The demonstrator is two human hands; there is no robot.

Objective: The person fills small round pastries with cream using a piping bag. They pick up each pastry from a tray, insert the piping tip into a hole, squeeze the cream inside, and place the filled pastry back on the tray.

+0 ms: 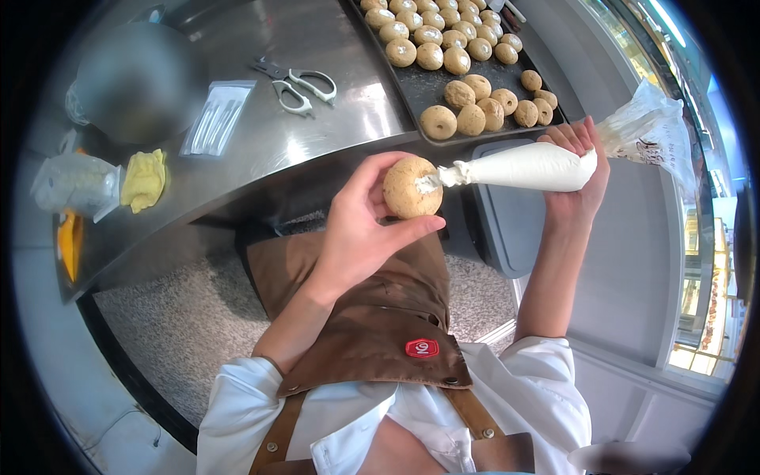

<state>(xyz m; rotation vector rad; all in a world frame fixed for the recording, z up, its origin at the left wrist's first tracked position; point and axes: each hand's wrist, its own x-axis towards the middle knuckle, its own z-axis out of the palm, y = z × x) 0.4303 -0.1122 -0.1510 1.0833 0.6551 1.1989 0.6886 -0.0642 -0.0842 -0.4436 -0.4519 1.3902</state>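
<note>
My left hand (371, 217) holds a round baked bun (407, 196) up in front of the apron, fingers behind it and thumb below. My right hand (576, 163) grips a piping bag (516, 167) filled with white cream, its twisted upper end trailing out past the hand to the right. The bag's tip meets the bun's right side, where white cream shows around the contact point. How far the tip goes in is hidden. Beyond my hands, a dark baking tray (424, 89) carries many similar buns. Those in the far rows show white cream; a near bun (438, 122) has a bare hole.
On the steel table (285, 35) lie white-handled scissors (300, 89), a clear packet of slim tools (218, 116) and a yellow cloth (143, 180). A plastic-wrapped bundle (77, 184) sits at the left edge. A grey lidded bin (510, 225) stands below the tray.
</note>
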